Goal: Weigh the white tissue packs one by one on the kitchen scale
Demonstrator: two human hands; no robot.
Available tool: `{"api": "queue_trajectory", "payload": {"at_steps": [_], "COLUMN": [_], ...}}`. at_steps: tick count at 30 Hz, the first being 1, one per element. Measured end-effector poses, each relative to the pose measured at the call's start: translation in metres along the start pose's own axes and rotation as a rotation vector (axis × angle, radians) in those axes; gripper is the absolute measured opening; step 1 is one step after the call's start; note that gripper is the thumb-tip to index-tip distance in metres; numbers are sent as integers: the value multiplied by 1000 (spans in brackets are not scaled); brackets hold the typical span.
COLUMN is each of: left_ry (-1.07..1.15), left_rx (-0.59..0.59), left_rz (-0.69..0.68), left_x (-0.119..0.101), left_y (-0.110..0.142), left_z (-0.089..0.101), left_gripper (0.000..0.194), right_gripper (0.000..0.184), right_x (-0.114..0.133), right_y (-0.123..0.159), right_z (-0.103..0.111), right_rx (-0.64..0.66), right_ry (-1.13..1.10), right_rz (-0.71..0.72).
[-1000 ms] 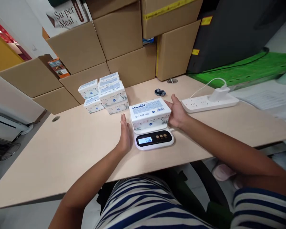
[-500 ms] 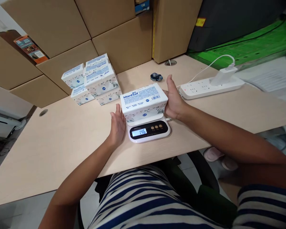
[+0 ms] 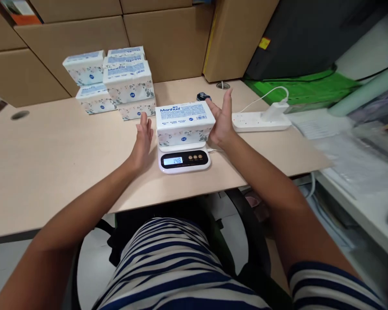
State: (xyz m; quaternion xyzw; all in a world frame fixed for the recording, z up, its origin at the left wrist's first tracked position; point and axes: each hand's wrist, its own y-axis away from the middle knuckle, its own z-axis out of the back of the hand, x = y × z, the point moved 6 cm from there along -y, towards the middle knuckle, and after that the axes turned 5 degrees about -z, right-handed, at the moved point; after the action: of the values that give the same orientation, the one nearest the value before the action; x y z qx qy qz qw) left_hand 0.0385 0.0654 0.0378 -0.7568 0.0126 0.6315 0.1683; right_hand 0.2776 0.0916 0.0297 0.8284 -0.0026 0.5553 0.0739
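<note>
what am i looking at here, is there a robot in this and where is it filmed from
There is no robot: these are a person's own bare hands, seen from a camera worn on the head, looking forward and down. On the table, a Manhua pack sits on a white scale with a lit display. The left hand is open beside the pack, holding nothing. The right hand is open at the pack's other end; whether it touches is hard to tell. Behind are stacked packs, and to the right a power strip.
</note>
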Motion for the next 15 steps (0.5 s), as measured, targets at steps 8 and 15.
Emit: {"api": "queue_trajectory", "payload": {"at_steps": [8, 15], "left_ry": [11, 256], "left_rx": [10, -13], "left_rz": [-32, 58], "left_x": [4, 25], "left_y": [3, 13], "left_z": [6, -11], "left_gripper": [91, 79], "right_gripper": [108, 106], "right_x": [-15, -16], "right_y": [12, 17], "right_z": [-14, -24], "right_rx": [49, 121], "right_ry": [101, -38], "right_rz": [-79, -109]}}
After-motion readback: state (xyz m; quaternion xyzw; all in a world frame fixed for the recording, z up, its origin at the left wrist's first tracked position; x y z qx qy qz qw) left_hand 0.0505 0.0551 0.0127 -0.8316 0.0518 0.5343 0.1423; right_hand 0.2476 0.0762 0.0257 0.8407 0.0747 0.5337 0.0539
